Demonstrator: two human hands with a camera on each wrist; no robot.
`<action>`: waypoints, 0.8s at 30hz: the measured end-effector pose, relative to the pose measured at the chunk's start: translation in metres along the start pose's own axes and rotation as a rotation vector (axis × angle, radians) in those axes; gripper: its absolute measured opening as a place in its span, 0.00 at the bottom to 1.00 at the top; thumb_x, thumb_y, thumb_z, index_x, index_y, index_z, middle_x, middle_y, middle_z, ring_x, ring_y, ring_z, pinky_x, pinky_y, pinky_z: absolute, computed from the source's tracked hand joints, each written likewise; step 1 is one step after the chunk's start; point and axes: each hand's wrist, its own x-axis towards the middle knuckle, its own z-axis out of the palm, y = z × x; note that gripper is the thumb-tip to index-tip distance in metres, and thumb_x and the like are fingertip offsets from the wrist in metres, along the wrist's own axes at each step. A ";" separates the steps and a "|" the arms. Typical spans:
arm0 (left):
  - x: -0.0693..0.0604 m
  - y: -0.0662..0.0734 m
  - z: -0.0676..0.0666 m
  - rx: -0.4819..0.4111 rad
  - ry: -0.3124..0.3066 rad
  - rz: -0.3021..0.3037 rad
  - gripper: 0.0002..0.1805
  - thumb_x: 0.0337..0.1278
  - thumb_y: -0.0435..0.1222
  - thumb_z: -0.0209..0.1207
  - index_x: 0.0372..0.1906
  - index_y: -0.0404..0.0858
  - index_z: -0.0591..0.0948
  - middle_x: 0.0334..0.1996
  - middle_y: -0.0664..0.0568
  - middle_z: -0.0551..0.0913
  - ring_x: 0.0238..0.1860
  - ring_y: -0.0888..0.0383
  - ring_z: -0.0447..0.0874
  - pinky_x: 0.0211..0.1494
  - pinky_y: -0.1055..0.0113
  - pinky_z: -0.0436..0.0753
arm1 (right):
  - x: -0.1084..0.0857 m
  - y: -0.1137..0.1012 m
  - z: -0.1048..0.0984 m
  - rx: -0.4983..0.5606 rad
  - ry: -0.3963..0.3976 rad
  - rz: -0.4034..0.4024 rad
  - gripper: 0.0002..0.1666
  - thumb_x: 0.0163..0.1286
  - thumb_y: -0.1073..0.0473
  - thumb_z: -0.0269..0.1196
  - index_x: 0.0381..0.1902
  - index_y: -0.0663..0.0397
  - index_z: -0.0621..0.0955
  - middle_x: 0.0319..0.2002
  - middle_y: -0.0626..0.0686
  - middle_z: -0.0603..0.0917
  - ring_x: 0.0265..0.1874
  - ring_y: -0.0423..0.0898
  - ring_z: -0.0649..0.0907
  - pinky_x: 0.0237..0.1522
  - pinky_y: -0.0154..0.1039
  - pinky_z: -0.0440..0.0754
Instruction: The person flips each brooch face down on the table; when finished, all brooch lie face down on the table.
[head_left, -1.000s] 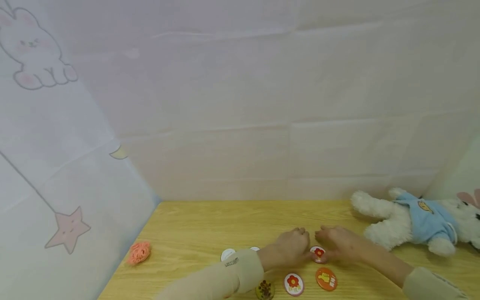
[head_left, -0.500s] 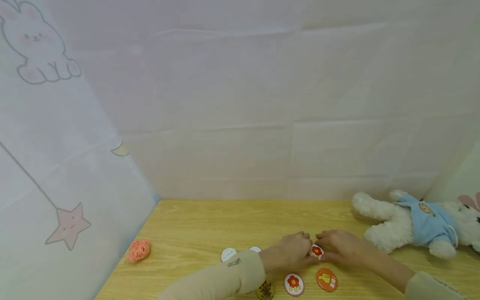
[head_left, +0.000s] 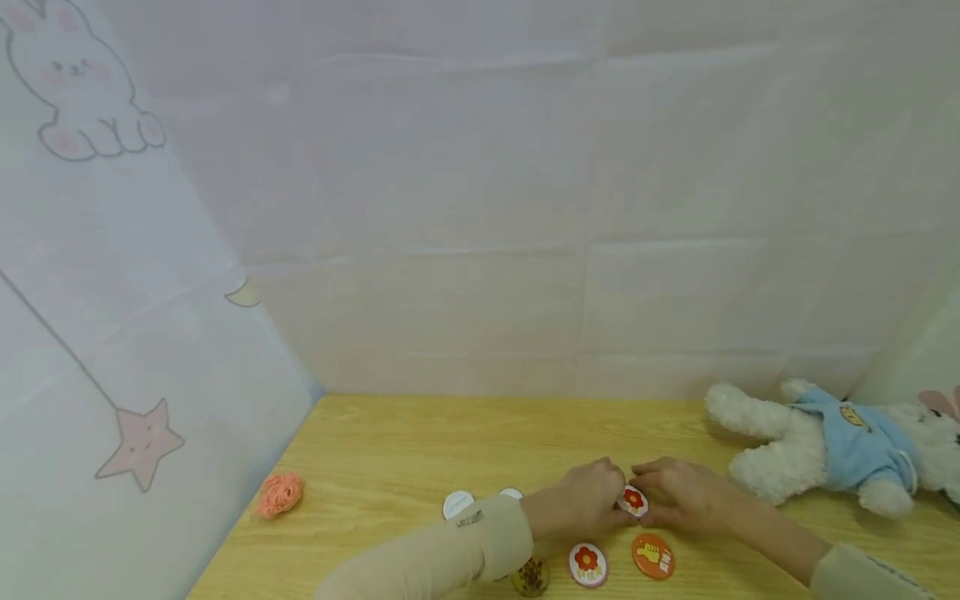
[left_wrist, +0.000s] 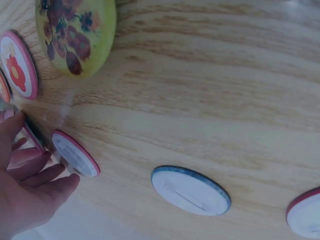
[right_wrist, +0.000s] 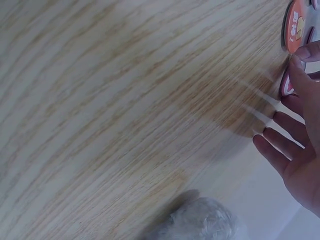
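Note:
A round badge with a red flower (head_left: 633,501) lies between the two hands. The left hand (head_left: 588,500) pinches its left side, fingers curled; the left wrist view shows this badge edge-on (left_wrist: 33,137) at the left fingers (left_wrist: 32,182). From the other side, the right hand (head_left: 686,497) grips the badge with thumb and index finger, its other fingers spread in the right wrist view (right_wrist: 300,145). Nearer the viewer lie a second red-flower badge (head_left: 587,565) and an orange thumbs-up badge (head_left: 652,556). A face-down pink-rimmed badge (left_wrist: 75,154) is beside the left fingertips.
Two white badge backs (head_left: 457,503) (head_left: 512,493) lie left of the hands. A yellow-green flowered badge (head_left: 531,577) sits partly under the left sleeve. Coral yarn (head_left: 281,494) is at the table's left edge, a plush toy in blue (head_left: 862,442) at the right.
The right fingers have closed in around the red-flower badge, which has turned slightly between the hands. Less of its left side is covered. The other badges stay where they were.

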 end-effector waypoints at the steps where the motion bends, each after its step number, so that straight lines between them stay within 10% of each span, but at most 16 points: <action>1: 0.000 0.000 -0.001 -0.001 -0.003 0.001 0.16 0.58 0.54 0.63 0.30 0.46 0.81 0.27 0.64 0.76 0.35 0.70 0.72 0.38 0.79 0.76 | 0.000 0.000 0.000 0.001 -0.003 0.007 0.35 0.61 0.35 0.65 0.52 0.57 0.83 0.56 0.62 0.80 0.52 0.61 0.80 0.48 0.57 0.80; 24: 0.001 -0.008 -0.029 -0.149 -0.014 0.021 0.13 0.58 0.51 0.65 0.32 0.45 0.81 0.21 0.65 0.73 0.24 0.70 0.69 0.23 0.79 0.69 | 0.010 -0.003 -0.011 0.070 0.120 -0.018 0.31 0.53 0.36 0.72 0.47 0.50 0.85 0.41 0.39 0.84 0.41 0.39 0.80 0.42 0.43 0.82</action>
